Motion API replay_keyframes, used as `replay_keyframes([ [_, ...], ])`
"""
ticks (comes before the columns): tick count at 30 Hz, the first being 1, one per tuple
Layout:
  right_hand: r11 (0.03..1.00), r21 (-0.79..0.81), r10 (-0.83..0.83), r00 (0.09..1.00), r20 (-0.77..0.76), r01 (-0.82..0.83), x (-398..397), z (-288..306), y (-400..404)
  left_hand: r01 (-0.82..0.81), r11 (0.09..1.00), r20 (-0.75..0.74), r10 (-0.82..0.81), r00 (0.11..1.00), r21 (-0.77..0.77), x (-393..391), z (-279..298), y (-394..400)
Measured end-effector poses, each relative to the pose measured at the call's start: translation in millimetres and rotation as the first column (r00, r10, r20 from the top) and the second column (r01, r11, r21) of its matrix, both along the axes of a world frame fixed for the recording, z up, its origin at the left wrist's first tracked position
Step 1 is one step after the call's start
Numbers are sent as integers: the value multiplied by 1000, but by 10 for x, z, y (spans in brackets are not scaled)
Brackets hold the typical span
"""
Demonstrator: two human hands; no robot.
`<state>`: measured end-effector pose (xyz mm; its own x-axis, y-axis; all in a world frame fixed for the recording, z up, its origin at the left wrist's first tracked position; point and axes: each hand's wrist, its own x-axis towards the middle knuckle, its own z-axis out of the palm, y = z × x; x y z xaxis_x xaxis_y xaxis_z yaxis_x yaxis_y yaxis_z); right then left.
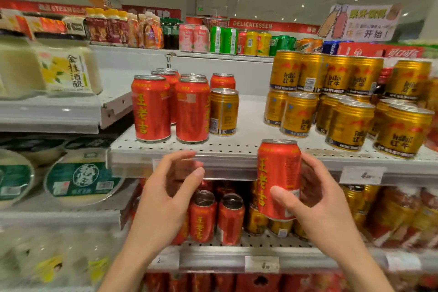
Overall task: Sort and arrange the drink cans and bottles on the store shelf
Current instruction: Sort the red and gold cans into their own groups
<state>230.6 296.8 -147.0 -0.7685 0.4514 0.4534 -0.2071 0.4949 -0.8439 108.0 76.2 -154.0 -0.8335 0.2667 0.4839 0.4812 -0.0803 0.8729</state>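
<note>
Right hand [315,194] gripped a red Wanglaoji can [278,179] upright, thumb across the front low on the label, the other fingers curled round the far side; the can was held in the air in front of the shelf lip [227,166], its top about level with the middle shelf [248,130] surface and touching nothing there. Left hand [170,192] held nothing, fingers loosely curved and spread, thumb apart, hovering before the shelf lip to the left. Judged step: placing this can with the cluster of red cans [170,104] standing at the left of the middle shelf. To do it well, the can would likely need lifting clear of the lip, then setting down flat in the bare front area beside the cluster, label forward to match the front can [151,108]. A lone gold can [224,111] stood touching or just beside the red cluster's right edge, apart from the stacked gold Red Bull cans [343,102] on the right; judged misplaced, and the free left hand could shift it. Risk noted: nudging the front red cans, which stood close together. Materials: cans were smooth printed metal cylinders with silver rimmed tops; the gold ones showed ribbed walls. Shelf was white perforated sheet metal with a clear price-tag strip. More red cans [216,218] stood on the lower shelf, partly hidden behind the hands. Left edges of the view were blurred.
</note>
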Motion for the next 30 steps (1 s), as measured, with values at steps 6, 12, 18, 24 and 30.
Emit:
replay_keyframes([
  [6, 988, 124, 90, 996, 29, -93, -198, 233, -341, 112, 987, -53, -118, 992, -114, -164, 248, -140],
  [12, 952, 236, 187, 980, 63, -196, -378, 396, -463, 198, 946, -121, -235, 965, -259, -222, 585, -129],
  [18, 902, 290, 298, 947, 119, -320, -438, 560, -432, 132, 952, -219, -196, 956, -276, -263, 715, -121],
  [24, 946, 313, 115, 990, -79, -85, -870, 943, -22, 51, 986, -221, -86, 972, -158, -337, 792, -107],
  [30, 884, 448, 104, 990, 95, -135, -1485, 796, -22, 34, 988, -214, -66, 975, -149, -329, 789, -110],
])
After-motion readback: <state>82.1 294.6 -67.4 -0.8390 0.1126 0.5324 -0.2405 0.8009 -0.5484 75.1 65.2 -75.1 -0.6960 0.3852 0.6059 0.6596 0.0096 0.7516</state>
